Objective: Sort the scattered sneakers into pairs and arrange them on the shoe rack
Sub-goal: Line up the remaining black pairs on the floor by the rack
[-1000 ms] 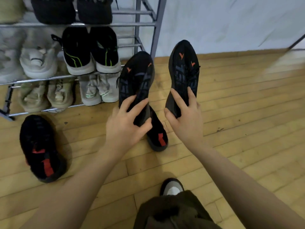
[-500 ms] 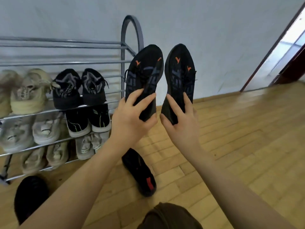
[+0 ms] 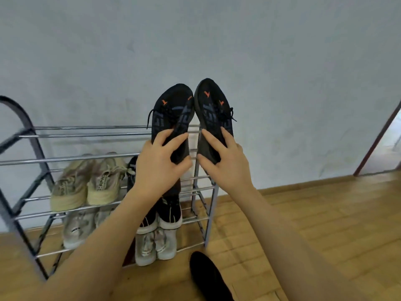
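Black sneakers, the pair with orange marks: left sneaker (image 3: 173, 118) and right sneaker (image 3: 213, 114) are held soles toward the camera, toes up at 12 o'clock, toe edges touching or nearly so. A second ago they sat lower and apart over the floor; now they are raised together in front of the shoe rack (image 3: 104, 130), level with its top rails. Judgement: pair is matched, and placement on the bare top tier looks next.

Left hand (image 3: 159, 168) grips the heel end of the left sneaker; fingers (image 3: 173, 141) lie curled across the sole, thumb at 3 o'clock round the edge. Right hand (image 3: 225, 165) holds the right sneaker likewise, fingers (image 3: 213, 139) spread over the sole, thumb under the heel. Each sneaker runs from the hand toward 12 o'clock.

Outward: beige pair (image 3: 89, 183) on the tier at 8 o'clock; more pairs lower down, partly hidden by the left arm. One black shoe (image 3: 208, 276) on the wooden floor (image 3: 314, 213) at 6 o'clock.
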`<action>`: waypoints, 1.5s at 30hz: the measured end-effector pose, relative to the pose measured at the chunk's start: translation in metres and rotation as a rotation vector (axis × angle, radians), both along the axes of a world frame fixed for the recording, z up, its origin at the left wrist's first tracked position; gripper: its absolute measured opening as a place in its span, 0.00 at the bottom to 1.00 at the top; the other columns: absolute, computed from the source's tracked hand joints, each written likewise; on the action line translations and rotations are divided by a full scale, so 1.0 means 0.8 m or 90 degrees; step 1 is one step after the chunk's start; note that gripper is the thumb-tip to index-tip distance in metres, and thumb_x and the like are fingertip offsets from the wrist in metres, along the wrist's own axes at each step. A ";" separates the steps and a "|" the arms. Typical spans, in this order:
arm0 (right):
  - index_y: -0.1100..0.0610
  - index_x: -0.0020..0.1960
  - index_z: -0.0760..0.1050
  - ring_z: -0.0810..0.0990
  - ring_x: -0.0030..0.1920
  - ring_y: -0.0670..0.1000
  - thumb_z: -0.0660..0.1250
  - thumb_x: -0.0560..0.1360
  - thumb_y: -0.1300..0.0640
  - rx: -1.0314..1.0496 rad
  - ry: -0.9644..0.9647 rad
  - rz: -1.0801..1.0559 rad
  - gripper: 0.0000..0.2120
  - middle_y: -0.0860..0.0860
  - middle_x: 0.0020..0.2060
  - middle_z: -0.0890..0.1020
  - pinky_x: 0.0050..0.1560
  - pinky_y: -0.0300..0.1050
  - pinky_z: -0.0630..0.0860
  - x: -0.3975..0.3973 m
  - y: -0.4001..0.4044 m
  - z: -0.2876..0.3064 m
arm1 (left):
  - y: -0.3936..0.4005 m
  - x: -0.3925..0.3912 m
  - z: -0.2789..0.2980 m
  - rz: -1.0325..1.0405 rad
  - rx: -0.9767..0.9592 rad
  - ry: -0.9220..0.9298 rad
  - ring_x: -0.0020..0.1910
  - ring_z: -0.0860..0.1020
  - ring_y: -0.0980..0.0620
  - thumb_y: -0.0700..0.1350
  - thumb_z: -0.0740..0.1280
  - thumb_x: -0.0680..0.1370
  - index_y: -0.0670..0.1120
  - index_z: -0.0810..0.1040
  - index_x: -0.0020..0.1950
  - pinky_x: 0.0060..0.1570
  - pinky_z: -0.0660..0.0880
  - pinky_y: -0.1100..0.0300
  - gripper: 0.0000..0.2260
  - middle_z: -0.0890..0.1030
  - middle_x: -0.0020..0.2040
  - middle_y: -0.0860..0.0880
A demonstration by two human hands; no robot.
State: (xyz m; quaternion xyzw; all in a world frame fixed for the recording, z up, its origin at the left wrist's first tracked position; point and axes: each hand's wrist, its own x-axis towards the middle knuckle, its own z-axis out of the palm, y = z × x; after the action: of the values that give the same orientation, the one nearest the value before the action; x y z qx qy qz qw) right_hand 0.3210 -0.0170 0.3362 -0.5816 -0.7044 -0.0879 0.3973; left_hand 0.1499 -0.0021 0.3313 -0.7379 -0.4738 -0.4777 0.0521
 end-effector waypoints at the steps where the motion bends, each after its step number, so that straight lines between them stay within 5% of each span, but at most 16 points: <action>1: 0.38 0.71 0.62 0.67 0.66 0.60 0.65 0.73 0.41 -0.004 0.003 0.015 0.27 0.51 0.74 0.60 0.60 0.55 0.72 -0.008 0.011 0.001 | 0.008 -0.010 0.001 0.012 -0.003 0.008 0.54 0.74 0.37 0.60 0.59 0.69 0.55 0.74 0.64 0.49 0.75 0.47 0.25 0.73 0.66 0.48; 11: 0.36 0.69 0.64 0.69 0.66 0.50 0.65 0.72 0.39 -0.063 0.024 0.110 0.26 0.45 0.72 0.61 0.58 0.49 0.73 -0.062 0.116 0.007 | 0.083 -0.065 0.003 0.112 -0.088 -0.009 0.57 0.72 0.39 0.57 0.64 0.69 0.54 0.74 0.64 0.51 0.74 0.45 0.23 0.72 0.66 0.50; 19: 0.40 0.68 0.68 0.72 0.63 0.52 0.63 0.70 0.35 -0.189 -0.034 0.091 0.28 0.46 0.69 0.65 0.55 0.48 0.72 -0.080 0.164 0.001 | 0.134 -0.077 -0.003 0.151 -0.234 0.017 0.57 0.72 0.40 0.56 0.67 0.71 0.55 0.73 0.65 0.54 0.73 0.47 0.22 0.71 0.64 0.49; 29: 0.44 0.73 0.58 0.72 0.60 0.62 0.60 0.75 0.40 -0.112 -0.115 0.011 0.29 0.55 0.72 0.60 0.58 0.57 0.72 -0.081 0.131 -0.020 | 0.106 -0.088 -0.016 0.141 -0.209 0.097 0.62 0.71 0.41 0.55 0.65 0.72 0.57 0.66 0.69 0.52 0.76 0.45 0.25 0.64 0.70 0.49; 35: 0.49 0.67 0.71 0.72 0.59 0.64 0.62 0.78 0.50 -0.059 -0.030 0.058 0.17 0.57 0.70 0.65 0.60 0.58 0.70 -0.091 0.132 -0.027 | 0.102 -0.082 -0.023 0.103 -0.159 0.050 0.66 0.68 0.41 0.48 0.67 0.75 0.51 0.73 0.66 0.61 0.70 0.45 0.19 0.69 0.69 0.48; 45: 0.47 0.64 0.73 0.73 0.57 0.63 0.63 0.77 0.48 -0.036 -0.042 0.041 0.16 0.56 0.68 0.69 0.56 0.55 0.71 -0.102 0.150 -0.037 | 0.116 -0.076 -0.026 0.096 -0.152 0.063 0.66 0.66 0.39 0.46 0.67 0.76 0.49 0.73 0.66 0.60 0.68 0.47 0.18 0.69 0.69 0.48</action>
State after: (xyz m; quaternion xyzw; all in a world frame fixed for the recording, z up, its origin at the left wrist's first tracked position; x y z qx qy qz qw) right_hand 0.2394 0.1028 0.3065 -0.5666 -0.7377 -0.0740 0.3597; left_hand 0.0893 0.0904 0.3104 -0.7237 -0.5786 -0.3754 0.0229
